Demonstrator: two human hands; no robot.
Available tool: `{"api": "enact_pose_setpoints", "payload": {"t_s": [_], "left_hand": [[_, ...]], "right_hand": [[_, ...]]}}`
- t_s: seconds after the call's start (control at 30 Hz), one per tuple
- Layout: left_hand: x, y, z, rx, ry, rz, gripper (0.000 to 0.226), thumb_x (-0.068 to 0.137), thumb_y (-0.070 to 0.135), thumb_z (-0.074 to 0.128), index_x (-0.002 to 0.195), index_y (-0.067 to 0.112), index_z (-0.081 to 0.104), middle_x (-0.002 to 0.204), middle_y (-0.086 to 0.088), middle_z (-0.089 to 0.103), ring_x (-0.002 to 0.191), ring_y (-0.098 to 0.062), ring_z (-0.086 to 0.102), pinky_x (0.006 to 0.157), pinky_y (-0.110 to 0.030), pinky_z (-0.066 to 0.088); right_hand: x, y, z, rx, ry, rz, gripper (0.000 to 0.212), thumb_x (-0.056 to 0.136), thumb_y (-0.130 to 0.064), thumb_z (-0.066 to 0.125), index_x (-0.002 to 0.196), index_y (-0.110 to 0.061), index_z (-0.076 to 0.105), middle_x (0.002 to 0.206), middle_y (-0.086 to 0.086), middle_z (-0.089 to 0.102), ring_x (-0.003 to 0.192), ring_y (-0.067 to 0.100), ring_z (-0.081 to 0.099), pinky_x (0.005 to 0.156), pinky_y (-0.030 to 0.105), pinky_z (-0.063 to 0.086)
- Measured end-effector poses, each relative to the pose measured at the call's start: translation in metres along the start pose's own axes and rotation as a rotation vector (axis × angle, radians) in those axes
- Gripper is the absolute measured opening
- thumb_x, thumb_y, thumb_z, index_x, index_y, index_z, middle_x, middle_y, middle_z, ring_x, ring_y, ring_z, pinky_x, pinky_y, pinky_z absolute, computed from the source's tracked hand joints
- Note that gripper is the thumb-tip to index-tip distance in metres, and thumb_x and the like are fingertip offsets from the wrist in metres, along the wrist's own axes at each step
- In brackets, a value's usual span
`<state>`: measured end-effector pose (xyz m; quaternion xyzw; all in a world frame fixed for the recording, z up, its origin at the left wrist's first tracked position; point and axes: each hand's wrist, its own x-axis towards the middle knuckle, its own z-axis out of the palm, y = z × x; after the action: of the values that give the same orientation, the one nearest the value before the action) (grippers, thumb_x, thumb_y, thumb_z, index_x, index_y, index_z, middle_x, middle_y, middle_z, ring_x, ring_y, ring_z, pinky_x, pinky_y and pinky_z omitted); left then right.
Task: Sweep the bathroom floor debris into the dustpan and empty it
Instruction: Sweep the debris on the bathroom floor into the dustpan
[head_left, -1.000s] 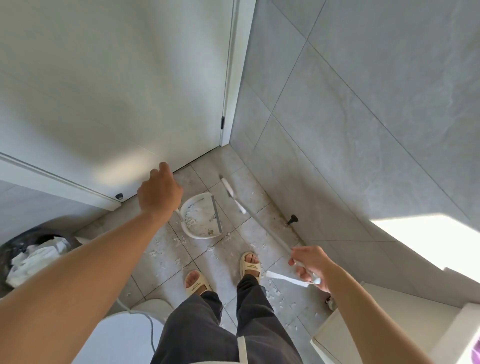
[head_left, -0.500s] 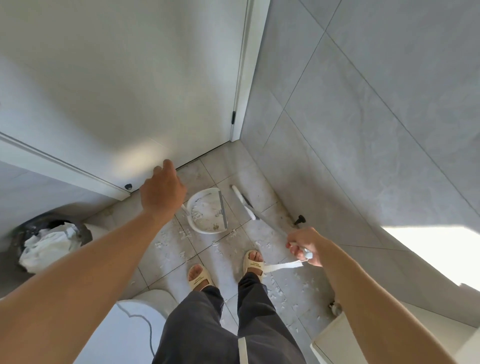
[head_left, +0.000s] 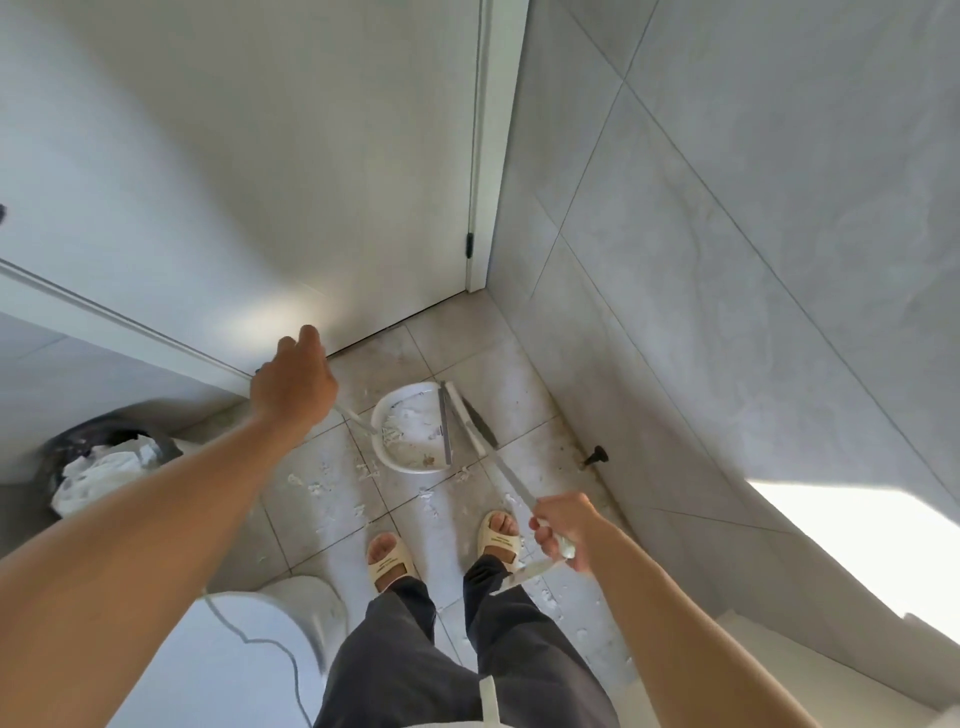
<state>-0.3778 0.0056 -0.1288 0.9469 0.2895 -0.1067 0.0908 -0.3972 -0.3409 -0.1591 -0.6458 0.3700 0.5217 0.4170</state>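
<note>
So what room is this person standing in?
Most likely a bathroom: a white ceramic toilet sits by the feet, grey stone-look tiles cover the wall, and a dark waste bin stuffed with white paper stands in the corner.

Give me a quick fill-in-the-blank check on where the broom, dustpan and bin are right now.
1. The right hand grips the handle of the ____, whose head lies beside the dustpan.
2. The left hand holds the long handle of the ____.
3. White scraps lie on the floor tiles between the dustpan and the person's ____.
4. The dark trash bin, lined with a white bag, stands on the person's ____ side.

Missing words: broom; dustpan; feet; left
</note>
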Motion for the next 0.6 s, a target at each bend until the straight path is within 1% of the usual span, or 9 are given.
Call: {"api": "enact_pose_setpoints", "payload": {"t_s": [0.1, 0.2, 0.27, 0.37, 0.47, 0.53, 0.57, 0.6], "left_hand": [[0.002, -0.002, -0.005, -0.019, -0.053, -0.014, 0.012, 0.101, 0.019, 0.036, 0.106, 0.009, 0.041, 0.094, -0.012, 0.043, 0.087, -0.046, 0.056, 0.070, -0.044, 0.040], [0.005, -0.007, -0.007, -0.054, -0.120, -0.026, 0.012, 0.102, 0.021, 0.035, 0.103, 0.010, 0.039, 0.098, -0.016, 0.048, 0.084, -0.041, 0.053, 0.071, -0.043, 0.040], [0.002, -0.012, -0.010, -0.094, -0.170, -0.041, 0.007, 0.100, 0.018, 0.038, 0.100, 0.011, 0.038, 0.100, -0.018, 0.051, 0.082, -0.036, 0.050, 0.070, -0.041, 0.040], [-0.007, -0.026, -0.017, -0.140, -0.156, -0.099, 0.006, 0.099, 0.017, 0.041, 0.098, 0.011, 0.039, 0.101, -0.017, 0.056, 0.086, -0.035, 0.052, 0.071, -0.041, 0.044], [-0.019, -0.042, -0.028, -0.244, -0.152, -0.206, 0.012, 0.101, 0.021, 0.041, 0.096, 0.011, 0.039, 0.094, -0.018, 0.057, 0.079, -0.034, 0.057, 0.062, -0.040, 0.048], [-0.028, -0.057, -0.040, -0.342, -0.112, -0.292, 0.011, 0.100, 0.018, 0.045, 0.100, 0.008, 0.041, 0.088, -0.020, 0.061, 0.073, -0.034, 0.061, 0.059, -0.039, 0.052], [-0.032, -0.063, -0.047, -0.375, -0.092, -0.325, 0.015, 0.100, 0.020, 0.046, 0.104, 0.005, 0.044, 0.085, -0.020, 0.062, 0.068, -0.033, 0.065, 0.059, -0.039, 0.055], [-0.034, -0.075, -0.054, -0.402, -0.103, -0.348, 0.022, 0.099, 0.023, 0.048, 0.109, 0.003, 0.046, 0.085, -0.019, 0.063, 0.067, -0.031, 0.067, 0.059, -0.039, 0.057]], "right_hand": [[-0.011, -0.002, -0.042, 0.082, -0.100, -0.011, 0.015, 0.091, -0.005, 0.060, 0.097, 0.008, 0.064, 0.061, 0.010, 0.060, 0.038, 0.011, 0.041, 0.049, 0.022, 0.041], [-0.021, 0.003, -0.080, 0.163, -0.139, -0.022, 0.014, 0.092, -0.006, 0.060, 0.093, 0.007, 0.065, 0.071, 0.016, 0.060, 0.037, 0.013, 0.045, 0.038, 0.019, 0.038], [-0.026, 0.002, -0.093, 0.181, -0.121, -0.053, 0.012, 0.093, -0.006, 0.058, 0.097, 0.005, 0.063, 0.073, 0.017, 0.059, 0.037, 0.014, 0.044, 0.033, 0.019, 0.034], [-0.027, -0.013, -0.094, 0.125, -0.030, -0.153, 0.014, 0.092, -0.002, 0.055, 0.102, 0.006, 0.061, 0.075, 0.018, 0.057, 0.038, 0.014, 0.041, 0.032, 0.020, 0.030], [-0.028, -0.034, -0.085, 0.075, 0.012, -0.206, 0.009, 0.091, 0.002, 0.054, 0.095, 0.006, 0.061, 0.066, 0.016, 0.054, 0.035, 0.012, 0.041, 0.031, 0.017, 0.030], [-0.030, -0.046, -0.073, 0.045, 0.019, -0.224, 0.009, 0.092, 0.002, 0.052, 0.089, 0.005, 0.060, 0.060, 0.013, 0.052, 0.032, 0.011, 0.040, 0.030, 0.017, 0.030], [-0.030, -0.051, -0.068, 0.035, 0.022, -0.234, 0.009, 0.092, 0.003, 0.051, 0.088, 0.005, 0.058, 0.057, 0.012, 0.051, 0.031, 0.011, 0.040, 0.030, 0.017, 0.030], [-0.033, -0.057, -0.059, 0.015, 0.022, -0.241, 0.009, 0.093, 0.004, 0.050, 0.089, 0.005, 0.058, 0.054, 0.011, 0.050, 0.030, 0.011, 0.040, 0.029, 0.017, 0.030]]}}
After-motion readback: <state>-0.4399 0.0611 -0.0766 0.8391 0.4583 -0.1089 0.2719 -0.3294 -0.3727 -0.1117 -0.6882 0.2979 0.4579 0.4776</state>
